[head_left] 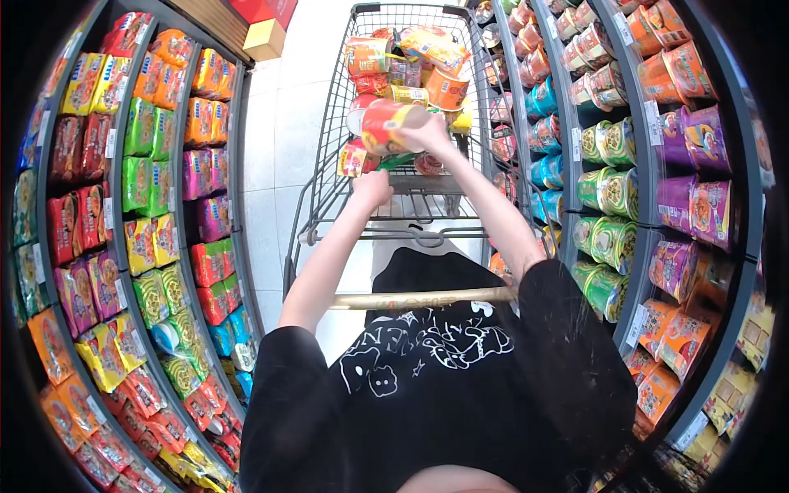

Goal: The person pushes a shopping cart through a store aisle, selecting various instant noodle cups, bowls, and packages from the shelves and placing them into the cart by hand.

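My right hand (427, 135) is closed on a red and yellow cylindrical tub (385, 123), tilted on its side above the shopping cart (335, 107). Motion blurs the tub, and a pale round end shows at its left. Lower and to the left, my left hand (375, 189) is closed at the near end of the basket. A red and yellow package (355, 158) and something green (396, 162) lie right by its fingers; whether it grips either is hidden. Farther in, the basket holds an orange tub (446, 89), a red and orange tub (366, 56) and an orange packet (431, 48).
Shelves of bagged noodle packs (148, 185) line the left side. Tubs and cups (604, 234) fill the right shelves, close to the cart. The cart's handlebar (419, 299) crosses in front of my body. Pale floor tiles (275, 156) show left of the cart.
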Demonstrator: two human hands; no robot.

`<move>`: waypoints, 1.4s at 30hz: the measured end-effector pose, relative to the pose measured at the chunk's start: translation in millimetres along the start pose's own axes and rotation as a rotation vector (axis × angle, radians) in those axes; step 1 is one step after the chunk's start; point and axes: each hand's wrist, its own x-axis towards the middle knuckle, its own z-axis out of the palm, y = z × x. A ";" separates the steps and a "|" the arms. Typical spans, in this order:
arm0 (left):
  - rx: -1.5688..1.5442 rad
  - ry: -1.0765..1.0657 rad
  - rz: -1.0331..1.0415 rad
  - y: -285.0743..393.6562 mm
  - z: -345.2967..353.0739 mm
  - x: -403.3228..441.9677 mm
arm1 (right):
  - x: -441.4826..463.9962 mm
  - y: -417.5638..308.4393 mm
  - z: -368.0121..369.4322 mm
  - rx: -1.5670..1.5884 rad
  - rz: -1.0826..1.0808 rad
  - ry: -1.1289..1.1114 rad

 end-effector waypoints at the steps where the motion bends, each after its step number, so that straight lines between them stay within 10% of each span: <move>1: -0.014 0.019 -0.011 -1.2 2.5 2.6 | -39.0 -17.0 -23.2 0.296 0.032 0.061; 6: -0.563 0.469 0.403 8.9 4.0 16.7 | -184.0 -43.0 -91.3 1.315 0.165 -0.186; 10: -1.535 -0.152 0.463 46.5 -43.0 -16.3 | -243.4 -32.5 -81.5 1.843 0.087 -0.468; 14: -1.661 -0.358 0.644 60.1 -52.0 -41.3 | -255.1 -33.8 -77.8 1.995 0.093 -0.531; 27: -1.510 0.139 0.737 46.6 -50.5 -52.5 | -242.4 -7.7 -58.9 1.450 -0.112 -0.553; 29: -1.402 0.145 0.643 63.0 -74.5 -82.9 | -244.1 -12.0 -60.3 1.251 -0.095 -0.219; 42: -1.235 0.116 0.819 84.5 -35.9 -83.1 | -254.4 -0.9 -66.4 1.128 -0.218 -0.112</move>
